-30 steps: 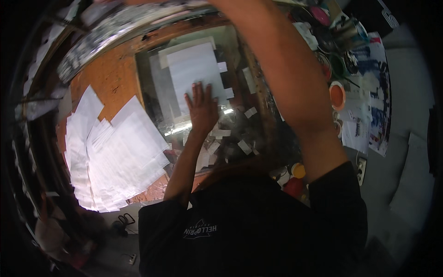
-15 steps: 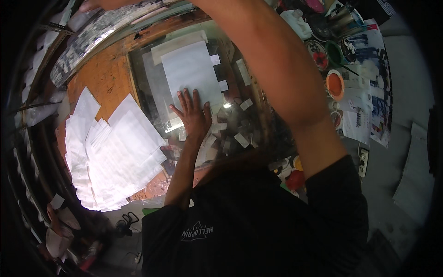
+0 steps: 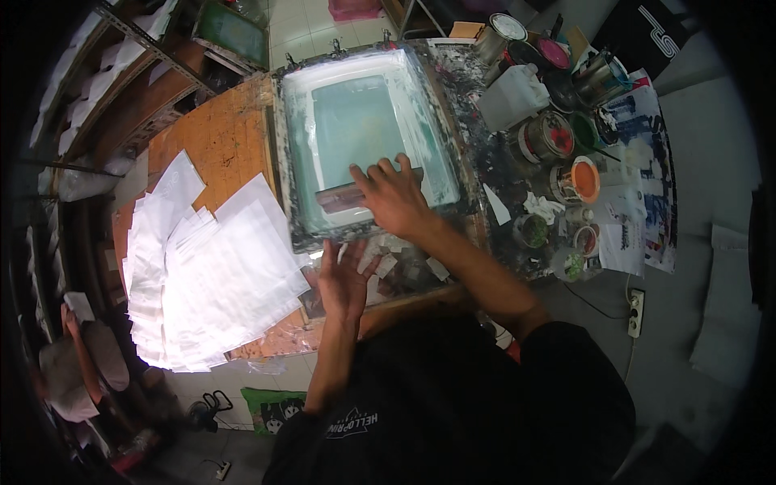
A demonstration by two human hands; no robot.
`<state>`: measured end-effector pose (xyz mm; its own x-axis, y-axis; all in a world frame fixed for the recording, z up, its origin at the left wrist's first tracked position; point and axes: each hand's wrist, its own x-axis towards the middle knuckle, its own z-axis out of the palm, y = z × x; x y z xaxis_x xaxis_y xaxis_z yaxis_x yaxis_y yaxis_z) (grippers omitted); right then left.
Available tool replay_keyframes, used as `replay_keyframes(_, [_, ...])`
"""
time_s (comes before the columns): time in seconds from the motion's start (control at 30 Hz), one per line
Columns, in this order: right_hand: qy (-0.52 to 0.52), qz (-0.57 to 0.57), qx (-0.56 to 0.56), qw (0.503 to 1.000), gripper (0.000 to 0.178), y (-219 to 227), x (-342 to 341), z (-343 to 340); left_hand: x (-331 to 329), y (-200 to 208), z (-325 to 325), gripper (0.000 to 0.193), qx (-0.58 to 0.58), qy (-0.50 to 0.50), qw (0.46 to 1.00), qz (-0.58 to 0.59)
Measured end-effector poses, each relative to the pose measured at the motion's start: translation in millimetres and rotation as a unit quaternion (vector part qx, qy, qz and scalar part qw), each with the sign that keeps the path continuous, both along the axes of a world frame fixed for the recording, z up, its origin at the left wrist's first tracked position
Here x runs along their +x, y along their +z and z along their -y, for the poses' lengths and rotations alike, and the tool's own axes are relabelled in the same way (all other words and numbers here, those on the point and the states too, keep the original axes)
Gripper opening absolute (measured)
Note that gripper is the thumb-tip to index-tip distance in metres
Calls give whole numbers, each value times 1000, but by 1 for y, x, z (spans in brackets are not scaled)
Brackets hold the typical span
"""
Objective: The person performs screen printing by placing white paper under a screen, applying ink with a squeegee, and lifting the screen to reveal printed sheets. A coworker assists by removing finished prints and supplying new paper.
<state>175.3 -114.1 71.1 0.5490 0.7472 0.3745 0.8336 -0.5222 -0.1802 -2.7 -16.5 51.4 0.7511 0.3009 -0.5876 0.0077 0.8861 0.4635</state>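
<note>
A screen-printing frame (image 3: 284, 174) with pale green mesh (image 3: 356, 121) and white ink round its borders lies flat on the table in front of me. My right hand (image 3: 394, 194) grips a squeegee (image 3: 338, 199), a wide wooden-looking bar lying across the near end of the mesh. Just below the frame's near edge, my left hand (image 3: 344, 279) is turned palm up with its fingers spread; its fingertips reach the edge, and whether they touch it I cannot tell. Small paper scraps (image 3: 436, 268) lie on the surface beside this hand. Whatever sits beneath the screen is hidden.
Fanned stacks of white paper (image 3: 218, 279) cover the table's left side. On the right stand ink cans (image 3: 550, 133), an orange ink tub (image 3: 584, 179), a white jug (image 3: 513, 97) and plastic cups. Metal shelving (image 3: 153, 48) runs along the left. Another person (image 3: 85, 364) is at the lower left.
The screen has come down over the white sheet. My right hand has moved from the far left to the squeegee; my left hand has left the sheet and turned palm up near the frame.
</note>
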Motion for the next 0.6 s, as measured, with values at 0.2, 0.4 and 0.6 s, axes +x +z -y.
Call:
replay_keyframes(0.2, [-13, -110, -55, 992, 64, -35, -4, 8, 13, -39, -7, 89, -60, -1, 988, -142])
replay_keyframes(0.4, [2, -80, 0, 997, 70, -53, 1, 7, 16, -40, -7, 92, -74, -2, 988, -133])
replay_keyframes(0.6, [-8, -60, 5, 998, 59, -75, 17, -4, 26, -18, -5, 91, -42, -13, 987, -153])
